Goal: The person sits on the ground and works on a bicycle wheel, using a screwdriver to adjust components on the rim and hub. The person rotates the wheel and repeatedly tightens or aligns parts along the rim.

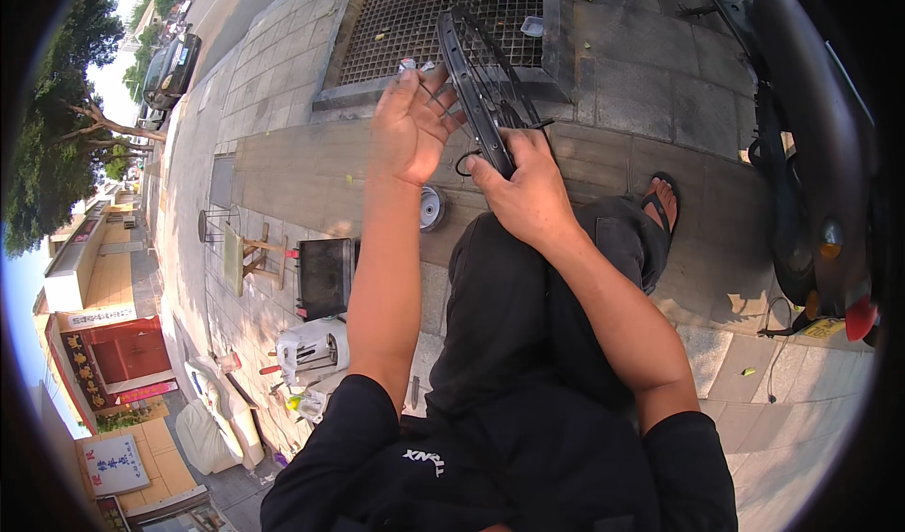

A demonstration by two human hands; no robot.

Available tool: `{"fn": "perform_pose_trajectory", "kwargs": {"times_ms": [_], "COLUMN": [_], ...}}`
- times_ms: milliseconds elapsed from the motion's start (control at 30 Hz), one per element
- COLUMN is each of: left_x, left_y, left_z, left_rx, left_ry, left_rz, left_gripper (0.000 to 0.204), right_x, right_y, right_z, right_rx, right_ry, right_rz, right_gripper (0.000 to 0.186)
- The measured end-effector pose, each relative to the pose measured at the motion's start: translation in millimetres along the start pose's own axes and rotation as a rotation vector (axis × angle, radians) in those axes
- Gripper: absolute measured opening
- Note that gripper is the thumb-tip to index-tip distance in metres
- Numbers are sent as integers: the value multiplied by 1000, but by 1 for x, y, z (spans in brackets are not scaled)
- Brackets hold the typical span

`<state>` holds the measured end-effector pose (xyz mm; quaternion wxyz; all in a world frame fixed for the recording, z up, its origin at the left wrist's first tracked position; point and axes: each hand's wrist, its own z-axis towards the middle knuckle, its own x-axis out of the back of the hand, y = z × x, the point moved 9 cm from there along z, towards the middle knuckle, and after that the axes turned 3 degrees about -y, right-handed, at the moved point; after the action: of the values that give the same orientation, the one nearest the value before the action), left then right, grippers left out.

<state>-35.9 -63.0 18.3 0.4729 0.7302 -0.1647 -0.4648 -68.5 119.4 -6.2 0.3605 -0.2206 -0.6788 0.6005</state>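
Note:
A black wheel rim with thin spokes stands tilted above my lap. My right hand grips the lower part of the rim, thumb on its near face. My left hand is just left of the rim, palm turned up, fingers apart and slightly curled among thin metal spokes; whether any spoke rests in them is unclear. A small dark loop hangs beside my right thumb. My dark-trousered legs are under the wheel, with a sandalled foot at right.
A tree-pit grate lies ahead. A scooter stands at right. At left are a folding stool, a black open box, a white tool container, cushions and, farther off, a parked car. A metal can sits beside me.

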Motion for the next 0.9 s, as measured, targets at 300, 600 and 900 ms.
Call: {"fn": "perform_pose_trajectory", "kwargs": {"times_ms": [300,600,900], "left_x": [123,119,99], "left_y": [-14,-62,-74], "left_z": [-19,-36,-31], "left_rx": [-58,-70,-91], "left_ry": [160,98,174], "left_rz": [1213,1302,1262], "left_gripper": [18,13,19], "right_x": [6,10,12], "right_y": [-43,-53,-49], "right_z": [-28,-28,-22], "right_rx": [364,430,468], "right_ry": [238,148,141], "right_rz": [-341,-463,-407], "right_gripper": [68,69,70]}}
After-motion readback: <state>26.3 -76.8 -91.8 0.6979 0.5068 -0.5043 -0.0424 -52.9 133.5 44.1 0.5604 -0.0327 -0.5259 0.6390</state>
